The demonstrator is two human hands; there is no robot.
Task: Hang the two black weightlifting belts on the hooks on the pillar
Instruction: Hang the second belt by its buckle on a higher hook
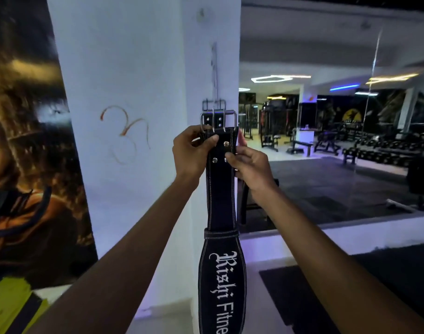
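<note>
A black weightlifting belt [221, 201] with white stitching and white lettering hangs straight down in front of the white pillar [134, 92]. My left hand [193, 150] pinches its top left edge and my right hand [249, 165] grips its right edge near the rivets. Its silver buckle [218, 120] sits just above my fingers. Behind it a second buckle [213, 104] hangs on the pillar from a thin metal hook strip [214, 68]; the belt under that buckle is hidden. A small hook [201, 14] shows higher on the pillar.
A large dark poster [33, 153] covers the wall left of the pillar. To the right a mirror [338, 128] reflects gym benches and dumbbell racks above a white ledge [326, 235]. A black mat [326, 297] lies below.
</note>
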